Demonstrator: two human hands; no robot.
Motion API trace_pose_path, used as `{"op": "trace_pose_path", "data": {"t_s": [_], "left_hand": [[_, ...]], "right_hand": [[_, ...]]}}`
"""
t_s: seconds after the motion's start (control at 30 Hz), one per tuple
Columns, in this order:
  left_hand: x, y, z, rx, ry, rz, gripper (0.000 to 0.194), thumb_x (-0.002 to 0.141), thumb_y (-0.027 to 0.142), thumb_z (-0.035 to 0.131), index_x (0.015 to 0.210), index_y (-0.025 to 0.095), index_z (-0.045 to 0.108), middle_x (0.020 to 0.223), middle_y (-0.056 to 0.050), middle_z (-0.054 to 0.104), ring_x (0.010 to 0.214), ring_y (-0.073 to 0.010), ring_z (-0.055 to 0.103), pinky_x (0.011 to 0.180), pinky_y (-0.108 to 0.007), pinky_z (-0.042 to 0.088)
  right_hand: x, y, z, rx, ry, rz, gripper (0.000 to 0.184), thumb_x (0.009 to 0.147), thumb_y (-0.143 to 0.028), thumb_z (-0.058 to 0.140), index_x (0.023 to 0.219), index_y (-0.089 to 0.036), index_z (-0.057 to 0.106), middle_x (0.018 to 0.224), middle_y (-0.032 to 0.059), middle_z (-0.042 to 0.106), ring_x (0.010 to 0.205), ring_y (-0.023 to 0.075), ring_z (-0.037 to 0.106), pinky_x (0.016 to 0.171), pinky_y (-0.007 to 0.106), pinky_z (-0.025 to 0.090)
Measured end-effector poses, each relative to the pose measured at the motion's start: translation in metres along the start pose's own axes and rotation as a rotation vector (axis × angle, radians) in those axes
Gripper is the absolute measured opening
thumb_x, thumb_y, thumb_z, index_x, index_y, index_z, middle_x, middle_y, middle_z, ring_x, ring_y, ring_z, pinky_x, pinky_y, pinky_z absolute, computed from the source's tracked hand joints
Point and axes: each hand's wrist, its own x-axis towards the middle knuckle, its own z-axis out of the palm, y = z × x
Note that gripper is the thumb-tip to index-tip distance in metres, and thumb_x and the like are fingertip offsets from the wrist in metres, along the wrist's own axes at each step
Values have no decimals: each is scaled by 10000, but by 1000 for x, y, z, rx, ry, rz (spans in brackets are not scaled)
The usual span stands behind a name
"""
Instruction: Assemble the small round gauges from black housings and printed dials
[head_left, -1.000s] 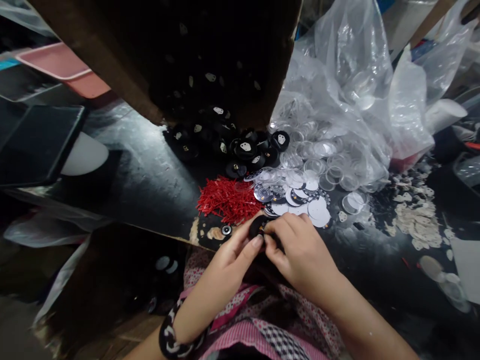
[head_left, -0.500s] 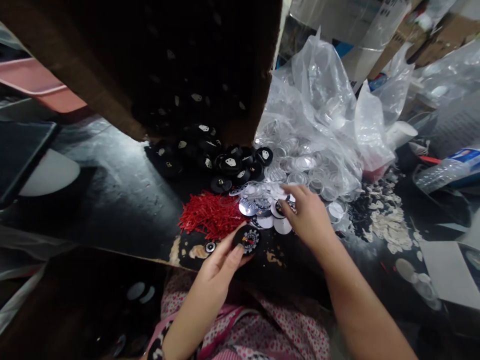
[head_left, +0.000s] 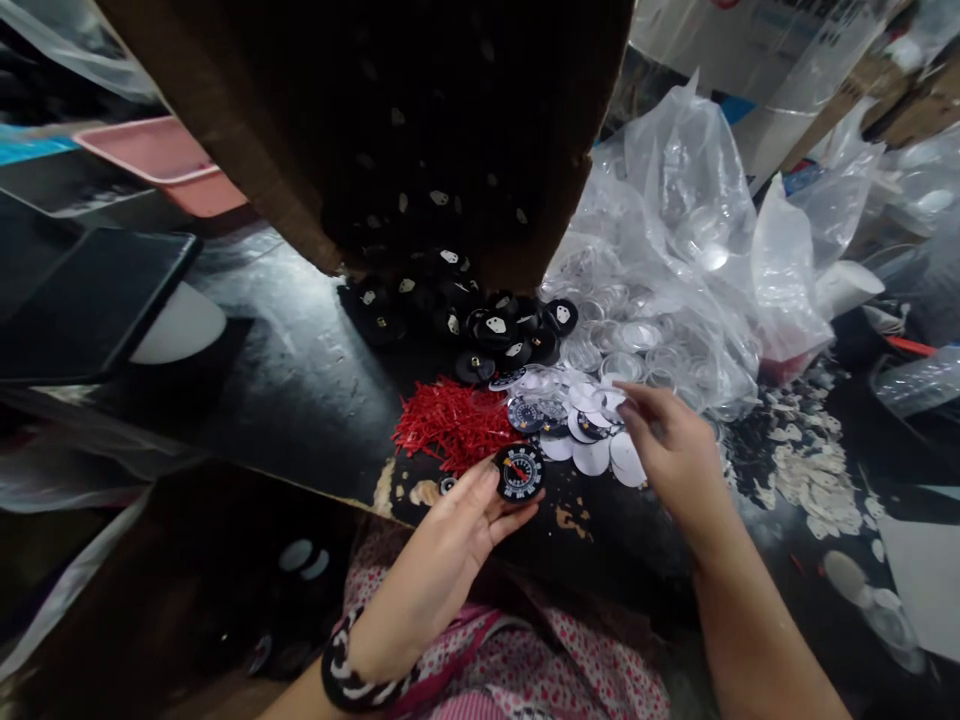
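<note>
My left hand (head_left: 465, 520) grips a small round dial gauge (head_left: 520, 473) by its black rim. Its black face, with white markings and a red pointer, is turned up towards me. To the right, thumb and fingers of my right hand (head_left: 671, 455) pinch the edge of a clear round cover (head_left: 611, 400) at the pile. Under and beside it lie white discs and printed dial discs (head_left: 591, 457). A heap of red pointers (head_left: 450, 425) lies just beyond my left hand. Black round cases (head_left: 495, 330) with pale plates are heaped behind it.
A large cardboard box (head_left: 300, 215) opens towards me at the back. Clear plastic bags (head_left: 690, 190) with round covers stand at its right. Small pale plates (head_left: 817, 480) lie farther right. A dark tablet (head_left: 97, 300) and a pink bin (head_left: 172, 160) are on the left.
My right hand has left the gauge and moved right to the discs and clear covers. My left hand keeps the gauge, whose dial face with red pointer now shows. The camera has shifted.
</note>
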Motion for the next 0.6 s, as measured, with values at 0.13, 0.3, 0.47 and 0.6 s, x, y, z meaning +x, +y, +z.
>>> {"op": "trace_pose_path", "data": {"t_s": [0.13, 0.3, 0.47, 0.6], "left_hand": [[1, -4, 0, 0, -43, -34, 274, 879, 389, 640, 1078, 215, 712, 1199, -94, 707, 1087, -253, 665, 934, -388, 550], [2, -10, -1, 213, -59, 71, 378, 828, 318, 705, 1202, 288, 662, 1355, -49, 621, 1227, -275, 584, 977, -401, 531], [-3, -14, 1, 420, -84, 152, 354, 832, 284, 690, 1185, 274, 684, 1281, -42, 675, 1245, -257, 576, 1081, -386, 440], [-3, -17, 8, 445, -84, 179, 311, 825, 273, 686, 1135, 254, 704, 1215, -52, 709, 1181, -273, 623, 1025, -386, 490]], "right_hand": [[-30, -44, 12, 234, -246, -43, 356, 947, -191, 505, 1279, -266, 609, 1059, 68, 637, 956, 191, 633, 847, 351, 540], [-39, -54, 25, 138, -252, -54, 311, 970, -221, 480, 1238, -256, 632, 1185, 91, 527, 895, 163, 610, 823, 312, 510], [-32, -51, 37, -75, -150, -45, 418, 1033, -392, 309, 772, -192, 567, 692, 28, 574, 651, 183, 549, 642, 306, 395], [-32, -48, 49, -160, -55, -120, 430, 1034, -290, 239, 680, -216, 471, 601, 10, 525, 572, 170, 475, 621, 310, 326]]}}
